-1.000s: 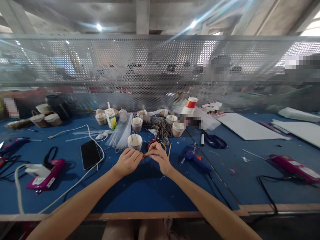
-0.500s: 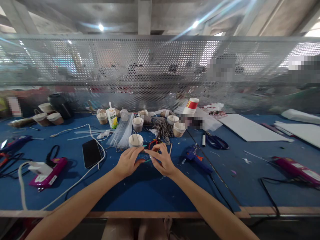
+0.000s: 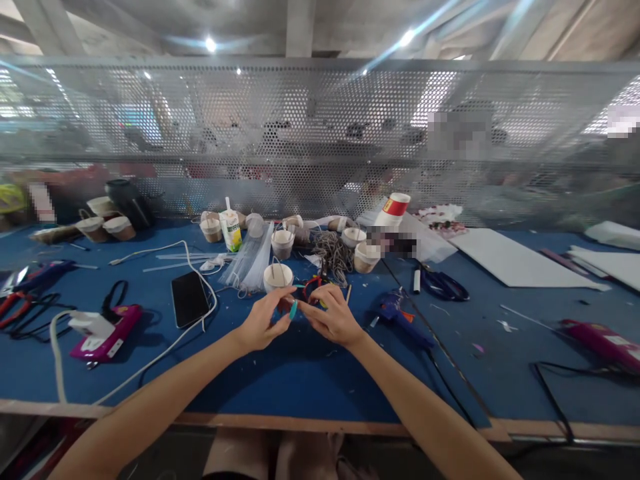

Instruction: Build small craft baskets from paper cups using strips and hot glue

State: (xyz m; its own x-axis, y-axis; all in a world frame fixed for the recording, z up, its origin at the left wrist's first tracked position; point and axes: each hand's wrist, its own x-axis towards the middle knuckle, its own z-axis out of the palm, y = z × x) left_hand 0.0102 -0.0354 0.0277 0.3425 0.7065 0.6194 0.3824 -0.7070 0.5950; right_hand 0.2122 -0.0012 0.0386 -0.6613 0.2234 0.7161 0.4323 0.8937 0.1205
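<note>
Above the front of the blue table, my left hand (image 3: 263, 322) has its thumb and index finger closed around something small that I cannot make out. Teal patches show at those fingertips. My right hand (image 3: 336, 316) meets it from the other side, its fingers bent and closed at the same spot; what they grip is hidden. Just behind the left fingers stands a small pale pot with a wire handle (image 3: 278, 276). Red-handled pliers (image 3: 312, 285) lie behind the right fingers, partly covered. To the right rests a blue glue gun (image 3: 403, 319).
Behind the hands are clear plastic strips (image 3: 249, 261), tangled grey cord (image 3: 336, 257) and a drink carton (image 3: 231, 230). A phone (image 3: 189, 299), white cable and purple power strip (image 3: 113, 333) lie left. Scissors (image 3: 444, 283) and white sheets (image 3: 525, 259) lie right. A perforated metal screen (image 3: 320, 133) stands behind.
The whole view has shifted slightly rightward across the scene's objects. My right fingers have curled in more, and the teal patch at my left thumb is turned more towards the camera.
</note>
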